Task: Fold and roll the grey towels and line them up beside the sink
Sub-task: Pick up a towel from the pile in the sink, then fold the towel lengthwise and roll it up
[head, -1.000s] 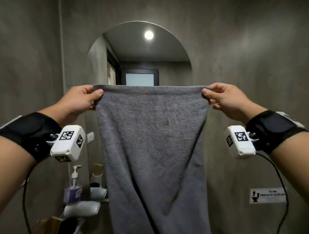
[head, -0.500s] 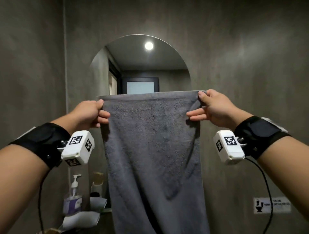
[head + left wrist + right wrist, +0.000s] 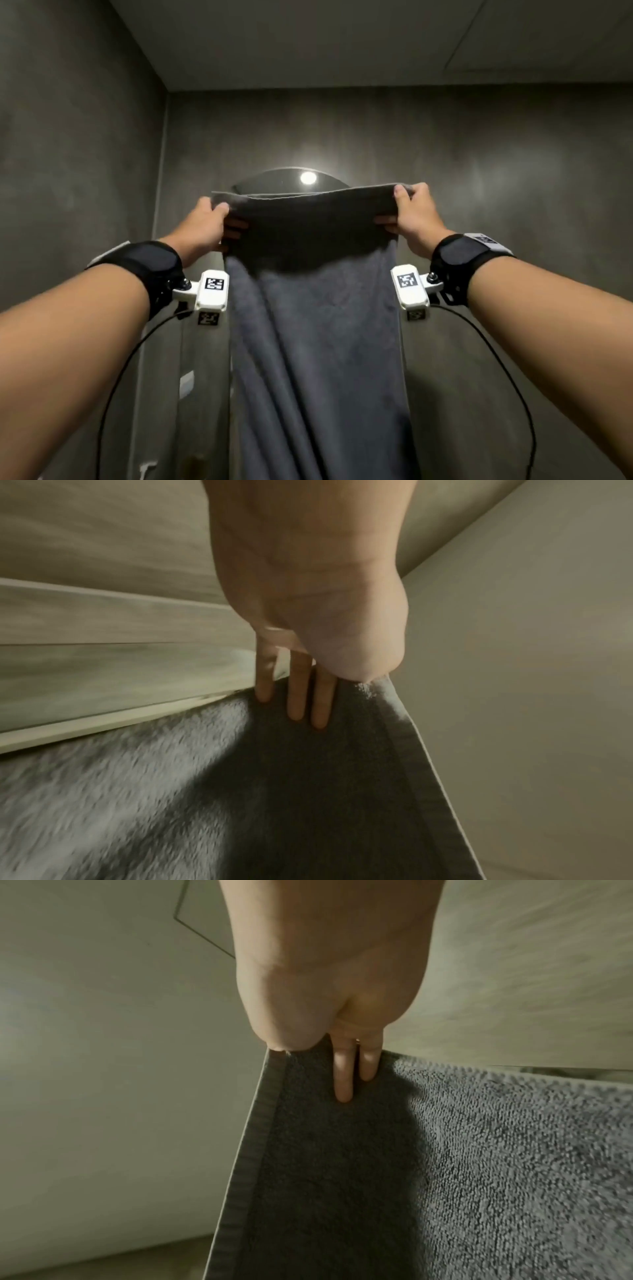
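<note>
A long grey towel hangs in front of me, held up high by its top edge. My left hand pinches the top left corner, thumb on the near side and fingers flat on the cloth behind. My right hand pinches the top right corner the same way, with its fingers lying along the towel beside the hemmed edge. The top strip of the towel tips toward me and lies in shadow. In the left wrist view the towel fills the lower half. The sink is out of view.
Dark grey walls close in at left and ahead, under a grey ceiling. The top of an arched mirror with a reflected ceiling light shows just above the towel. A black cable hangs from each wrist camera.
Both hands have lifted the towel higher, and my view has tilted upward, so the shelf items at lower left have dropped from sight. The hands stand a little closer together.
</note>
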The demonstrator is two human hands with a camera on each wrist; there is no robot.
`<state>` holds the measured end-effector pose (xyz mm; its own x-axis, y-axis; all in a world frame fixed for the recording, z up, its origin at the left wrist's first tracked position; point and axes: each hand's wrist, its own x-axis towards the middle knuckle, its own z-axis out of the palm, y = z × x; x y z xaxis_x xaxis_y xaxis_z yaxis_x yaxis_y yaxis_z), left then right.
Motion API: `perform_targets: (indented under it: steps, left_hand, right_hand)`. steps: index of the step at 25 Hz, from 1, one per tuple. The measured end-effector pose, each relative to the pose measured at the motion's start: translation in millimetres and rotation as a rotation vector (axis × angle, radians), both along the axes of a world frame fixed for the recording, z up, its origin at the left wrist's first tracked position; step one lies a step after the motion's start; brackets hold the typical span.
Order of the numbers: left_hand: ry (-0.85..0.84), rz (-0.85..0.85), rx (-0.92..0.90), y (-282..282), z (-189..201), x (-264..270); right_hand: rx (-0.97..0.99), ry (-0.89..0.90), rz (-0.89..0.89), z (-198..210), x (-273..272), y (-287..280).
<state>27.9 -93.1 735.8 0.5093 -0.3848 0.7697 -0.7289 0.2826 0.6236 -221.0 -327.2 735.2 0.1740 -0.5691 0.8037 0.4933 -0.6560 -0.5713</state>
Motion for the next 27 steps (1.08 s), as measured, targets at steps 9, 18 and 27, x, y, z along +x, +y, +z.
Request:
perform_targets:
  steps: [9,18,27]
  left_hand:
    - [-0.259,0.143,-0.243,67,167,-70]
    - [-0.243,0.099,-0.213,77,162,-73]
    - [-0.127,0.160,-0.015,46,104,-50]
  right_hand:
    - [-0.172,-0.218,-0.119,166,-48,61]
    - [-0.172,-0.179,-0.112,169,-58,77]
    - [-0.085,-0.056,-0.117,118,-31,41]
